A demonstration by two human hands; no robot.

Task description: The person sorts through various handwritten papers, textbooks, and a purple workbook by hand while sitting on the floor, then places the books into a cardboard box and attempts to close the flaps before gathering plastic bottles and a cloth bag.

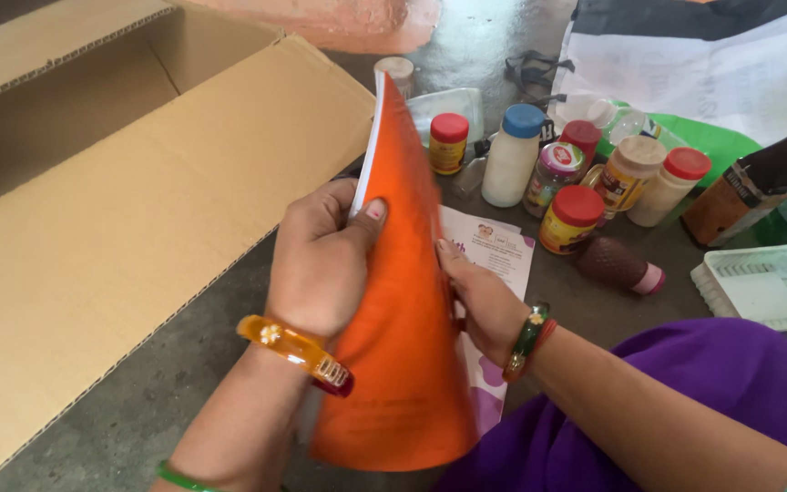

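Observation:
An orange-covered booklet (403, 301) stands nearly on edge in front of me, blurred along its right side. My left hand (321, 260) grips its upper left edge, thumb pressed on the cover. My right hand (480, 296) holds the booklet from the right, fingers behind the cover. An orange bangle sits on my left wrist, green and red bangles on my right. A white and purple leaflet (494, 251) lies on the floor behind the booklet, partly hidden by it.
A large open cardboard box (120, 210) lies flat at the left. Several jars and bottles with red, blue and tan lids (576, 187) stand on the grey floor beyond. A white plastic tray (767, 287) sits right; a dark bottle (749, 187) leans near it.

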